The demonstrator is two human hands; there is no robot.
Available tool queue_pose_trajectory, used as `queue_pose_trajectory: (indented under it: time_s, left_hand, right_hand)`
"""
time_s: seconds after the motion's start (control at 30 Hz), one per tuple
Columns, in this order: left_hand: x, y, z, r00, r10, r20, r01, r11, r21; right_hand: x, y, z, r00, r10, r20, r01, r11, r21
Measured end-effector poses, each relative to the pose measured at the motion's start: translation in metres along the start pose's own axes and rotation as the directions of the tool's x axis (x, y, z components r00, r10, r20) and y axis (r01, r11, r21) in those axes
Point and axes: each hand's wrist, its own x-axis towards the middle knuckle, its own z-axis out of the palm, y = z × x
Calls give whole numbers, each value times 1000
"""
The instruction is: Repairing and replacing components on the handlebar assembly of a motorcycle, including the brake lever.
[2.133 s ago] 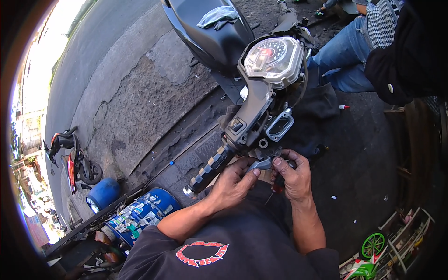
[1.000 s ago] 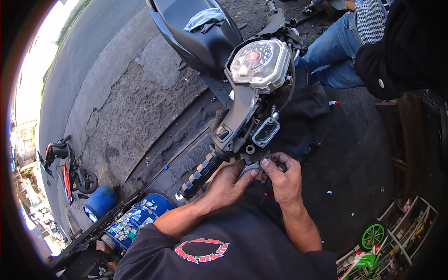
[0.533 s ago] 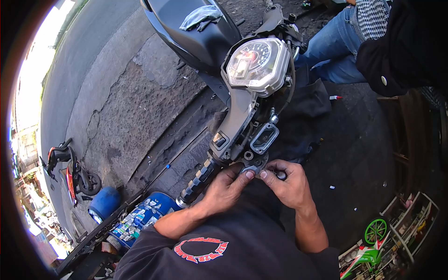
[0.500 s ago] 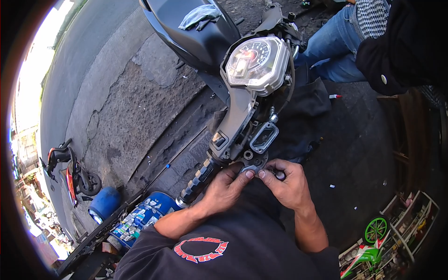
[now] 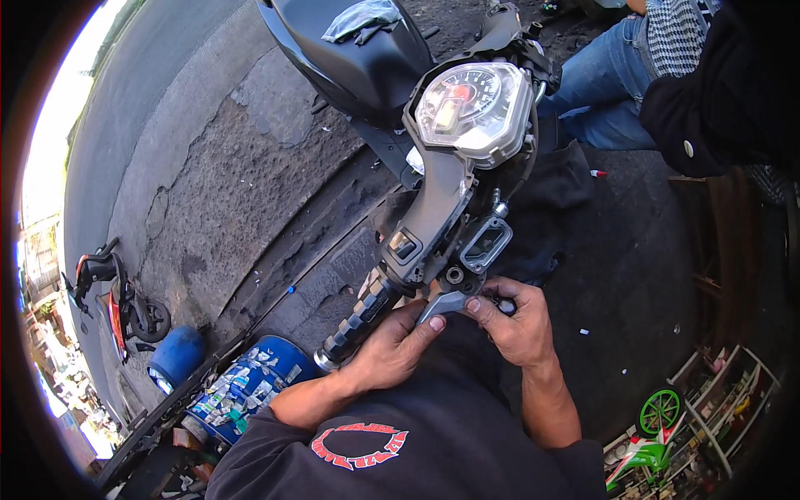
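A grey brake lever (image 5: 443, 306) lies beside the handlebar grip (image 5: 360, 321). My left hand (image 5: 393, 346) is closed on the lever, its thumb along the outer part and its fingers beneath. At the lever's pivot end, my right hand (image 5: 521, 329) pinches with its thumb on the metal. A dark, rounded thing (image 5: 506, 306) shows among the right fingers; I cannot make out its kind. Just above my hands sits an open brake fluid reservoir (image 5: 486, 245), rectangular and lidless. Next to it are a round metal hole and the switch housing (image 5: 406, 247).
The clear-covered speedometer (image 5: 475, 108) and the black scooter seat (image 5: 358, 58) with a cloth (image 5: 362, 18) lie beyond. A person in jeans (image 5: 604, 75) is at the far right. Blue drums (image 5: 267, 379) stand left, and a rack with a green wheel (image 5: 660, 411) lower right.
The handlebar has swung slightly right in view. My left thumb has slid away from my right thumb, leaving more of the brake lever showing between them.
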Motion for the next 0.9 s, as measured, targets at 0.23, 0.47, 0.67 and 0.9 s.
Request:
queue_pose_trajectory:
  time_s: [0.23, 0.47, 0.67, 0.9]
  left_hand:
    - [2, -2, 5, 985, 101, -137, -73, 978, 194]
    - [1, -8, 15, 978, 38, -206, -52, 997, -62]
    - [2, -10, 14, 972, 23, -235, -36, 998, -49]
    - [2, -12, 13, 976, 35, -215, -54, 995, -82]
  right_hand:
    - [6, -5, -4, 992, -126, 25, 127, 989, -76]
    - [0, -12, -5, 997, -72, -5, 71, 992, -107]
    - [-19, -31, -15, 978, -207, -39, 192, 951, -242]
    - [-17, -36, 9, 918, -375, -129, 310, 880, -359]
